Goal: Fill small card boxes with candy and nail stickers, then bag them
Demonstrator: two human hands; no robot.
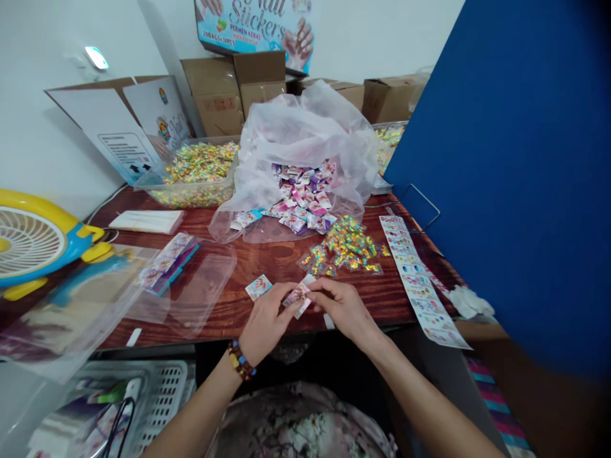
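Note:
Near the table's front edge, my left hand (pixel 270 319) and my right hand (pixel 344 312) meet around a small printed packet (pixel 300 296) with a picture of a hand on it. Both hands pinch it, the left from its left side and the right at its right edge. A beaded bracelet (pixel 241 360) circles my left wrist. Just beyond my left fingers lies a light-blue printed packet (pixel 258 287). Past my right hand is a heap of small clear sachets of colourful candy (pixel 351 242). My fingertips partly cover the held packet.
A plastic bag (pixel 305 137) spills many small packets (pixel 305 197). A candy-filled tub (pixel 191 184) stands behind left. On the right lie a sticker strip (pixel 420 283) and a blue panel (pixel 515 191). A yellow-blue fan (pixel 38 238) and stacked packets (pixel 169 262) are at left.

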